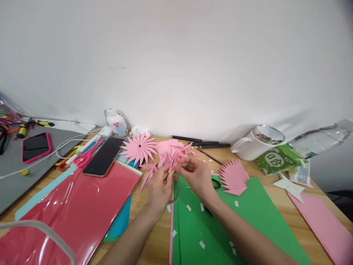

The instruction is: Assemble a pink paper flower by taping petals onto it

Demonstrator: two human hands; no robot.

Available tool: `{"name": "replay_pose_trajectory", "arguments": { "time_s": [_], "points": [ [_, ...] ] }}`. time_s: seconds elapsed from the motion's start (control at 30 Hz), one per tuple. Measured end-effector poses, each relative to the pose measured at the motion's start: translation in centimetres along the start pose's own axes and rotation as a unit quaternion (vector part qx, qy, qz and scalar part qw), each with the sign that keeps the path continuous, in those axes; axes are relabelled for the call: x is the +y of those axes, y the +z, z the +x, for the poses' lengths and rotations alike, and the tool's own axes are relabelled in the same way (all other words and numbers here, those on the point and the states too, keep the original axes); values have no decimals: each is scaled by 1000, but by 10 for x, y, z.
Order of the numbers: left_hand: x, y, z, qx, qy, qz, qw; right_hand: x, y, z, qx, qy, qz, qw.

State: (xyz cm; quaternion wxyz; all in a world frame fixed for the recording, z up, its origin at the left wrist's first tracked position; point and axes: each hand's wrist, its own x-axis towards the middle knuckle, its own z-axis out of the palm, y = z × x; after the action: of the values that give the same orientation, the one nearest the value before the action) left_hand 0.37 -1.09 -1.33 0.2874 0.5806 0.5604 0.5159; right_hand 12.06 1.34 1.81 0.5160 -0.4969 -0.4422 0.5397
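My left hand (pixel 160 184) and my right hand (pixel 195 173) meet near the middle of the table, both closed on a folded pink paper piece (pixel 174 160) with pointed tips. Behind it lies a pile of more pink folded paper (pixel 167 146), and where one piece ends and another begins is hard to make out. To the left of the pile is a round pink paper star (pixel 139 146) with many points. A pink paper fan (pixel 234 176) with a jagged edge rests to the right of my right hand, partly over green paper sheets (pixel 264 221).
Black-handled scissors (pixel 216 184) are partly hidden under my right arm. Small white bits (pixel 202 244) dot the green sheets. A phone (pixel 103 156) and red paper in a clear sleeve (pixel 82 206) lie left. A white mug (pixel 245 147) and green packet (pixel 277 159) stand right.
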Motion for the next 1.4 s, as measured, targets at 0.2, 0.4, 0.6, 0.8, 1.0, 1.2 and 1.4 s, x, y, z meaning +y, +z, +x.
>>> {"name": "replay_pose_trajectory", "arguments": {
  "time_s": [0.2, 0.4, 0.6, 0.8, 1.0, 1.2, 1.4],
  "points": [
    [0, -1, 0, -6, 3, 9, 1000, -1, 1, -1, 7, 2, -3, 1000],
    [1, -1, 0, 9, 25, 35, 999, -1, 3, -2, 11, 6, 11, 1000],
    [-2, 1, 0, 21, 40, 40, 998, -2, 4, -4, 19, -5, -11, 1000],
    [-7, 1, -1, 12, 58, 54, 997, -1, 5, -5, 22, -42, -41, 998],
    [-7, -1, -1, 14, 67, 85, 994, 2, 6, -4, -14, -41, -26, 999],
    [-7, -1, 0, 7, 65, 78, 995, 4, 7, -5, -1, -53, -49, 997],
    [-2, -1, 3, 7, 48, 26, 998, 4, 2, 1, -13, -3, -23, 1000]
  ]
}}
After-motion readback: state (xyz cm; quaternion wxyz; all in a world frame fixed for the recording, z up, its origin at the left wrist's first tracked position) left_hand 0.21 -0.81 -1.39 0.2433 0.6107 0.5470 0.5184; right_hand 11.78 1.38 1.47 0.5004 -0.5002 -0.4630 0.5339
